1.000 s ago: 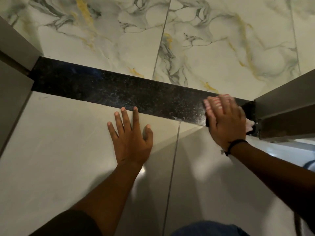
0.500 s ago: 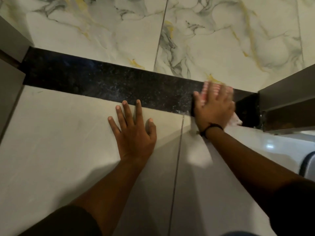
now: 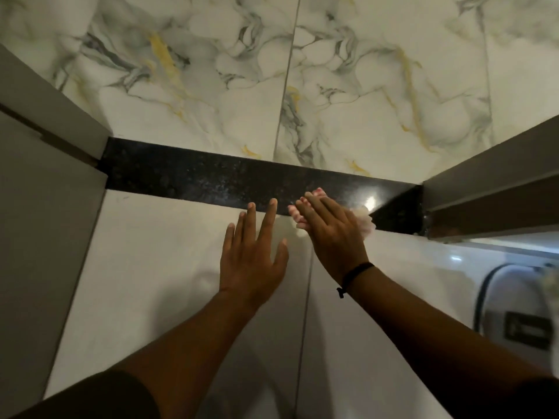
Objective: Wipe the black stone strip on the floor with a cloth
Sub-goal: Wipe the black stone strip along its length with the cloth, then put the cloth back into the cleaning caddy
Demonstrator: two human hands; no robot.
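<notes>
Both hands [image 3: 331,234] at strip's [image 3: 187,176] near edge

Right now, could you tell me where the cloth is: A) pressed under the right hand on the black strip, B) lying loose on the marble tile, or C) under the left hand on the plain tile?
A: the pale cloth shows from beneath the flat right hand on the black stone strip.
</notes>
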